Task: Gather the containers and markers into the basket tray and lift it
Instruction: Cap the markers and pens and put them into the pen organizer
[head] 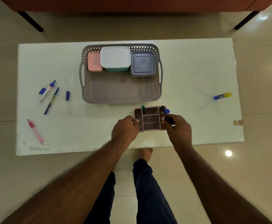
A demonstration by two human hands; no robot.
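A grey perforated basket tray [120, 92] sits mid-table, holding a pink container [94, 61], a white-lidded teal container [115, 58] and a grey-blue container [142, 64] along its far side. Just in front of it stands a pink compartment organizer [150, 118] with a green marker [143, 108], a blue marker [166, 111] and a black marker [169, 120] upright in it. My left hand [125, 130] grips its left end, and my right hand [178, 126] grips its right end by the black marker.
On the white table [196, 70], loose at the left: a white-blue marker [47, 92], a blue pen [52, 101], two blue caps [67, 95] and a pink pen [35, 131]. A blue-yellow glue stick [223, 95] lies far right. A sofa stands behind the table.
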